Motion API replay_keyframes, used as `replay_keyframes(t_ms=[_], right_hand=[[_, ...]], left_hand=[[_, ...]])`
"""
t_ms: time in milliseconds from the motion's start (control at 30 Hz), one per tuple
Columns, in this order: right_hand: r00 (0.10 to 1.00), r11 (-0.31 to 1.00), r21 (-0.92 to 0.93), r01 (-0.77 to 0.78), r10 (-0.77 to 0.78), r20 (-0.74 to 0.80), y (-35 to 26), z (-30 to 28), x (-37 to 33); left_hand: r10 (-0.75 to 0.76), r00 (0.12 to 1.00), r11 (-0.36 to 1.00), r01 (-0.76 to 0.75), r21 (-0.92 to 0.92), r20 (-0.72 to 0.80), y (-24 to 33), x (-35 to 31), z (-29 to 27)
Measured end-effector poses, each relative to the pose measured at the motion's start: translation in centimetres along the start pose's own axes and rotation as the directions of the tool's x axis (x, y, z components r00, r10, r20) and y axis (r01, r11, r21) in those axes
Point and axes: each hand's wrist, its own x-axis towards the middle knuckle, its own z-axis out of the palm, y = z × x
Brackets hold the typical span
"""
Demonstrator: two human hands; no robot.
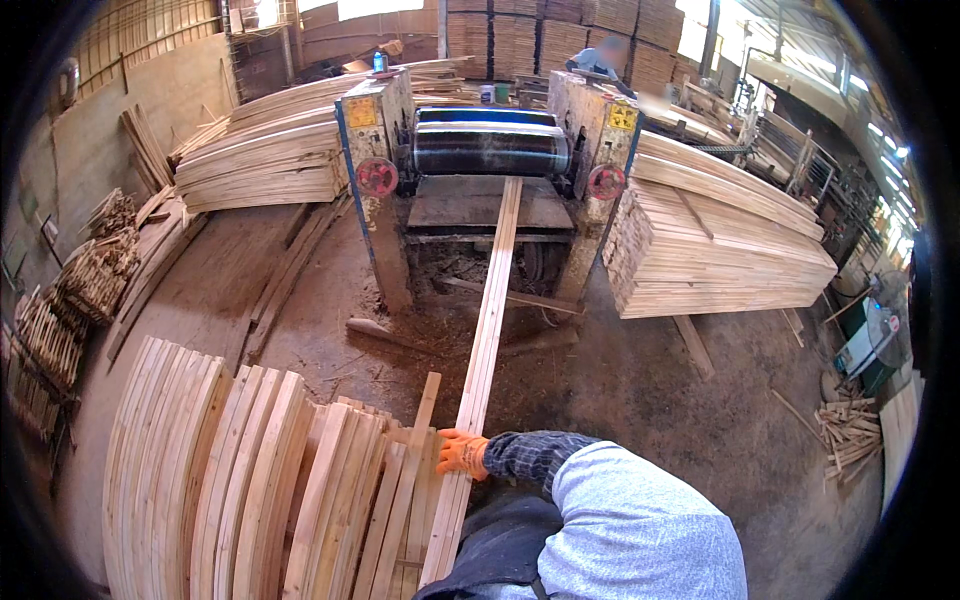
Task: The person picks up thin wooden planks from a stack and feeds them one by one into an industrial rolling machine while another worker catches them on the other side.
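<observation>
1. The orange-gloved right hand point(462, 454) lies across long wooden strips point(485, 350) near 6 o'clock; I cannot tell if its fingers grip tight.
2. I cannot see the left hand, so I cannot tell its state.
3. The strips run up to the roller machine point(490, 150) at 12 o'clock.
4. A board pile point(262, 470) sits near 8 o'clock.

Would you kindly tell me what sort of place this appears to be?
Probably a sawmill or woodworking shop: long wooden strips lead up to a roller machine, and large stacks of planks lie on both sides of it.
</observation>
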Motion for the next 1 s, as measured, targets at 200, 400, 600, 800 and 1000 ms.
replay_keyframes(t_ms=[200, 400, 600, 800, 1000], right_hand=[[0.997, 0.999, 0.037, 0.004, -0.001, -0.083, -0.1, 0.1, -0.3], [0.998, 1.000, -0.027, 0.015, -0.016, -0.056, -0.3, 0.1, 0.0], [0.999, 0.999, -0.053, 0.007, -0.004, 0.049, -0.3, -0.9, -0.3], [0.996, 0.997, -0.075, 0.003, 0.004, 0.095, -0.4, -2.0, -0.2], [0.999, 0.997, -0.070, 0.018, -0.015, 0.038, -0.7, -1.4, -0.4]], left_hand=[[-0.005, 1.000, 1.000, 0.006, -0.007, 0.003, 0.3, -0.2, 0.1], [-0.017, 1.000, 1.000, 0.017, -0.008, 0.008, 0.3, -0.7, 0.6], [-0.016, 1.000, 1.000, 0.017, -0.027, 0.021, 0.7, -1.5, 1.4], [-0.028, 0.999, 0.999, 0.029, -0.043, 0.040, 1.1, -2.4, 1.8], [-0.024, 0.999, 0.999, 0.026, -0.041, 0.049, 0.6, -2.8, 1.9]])
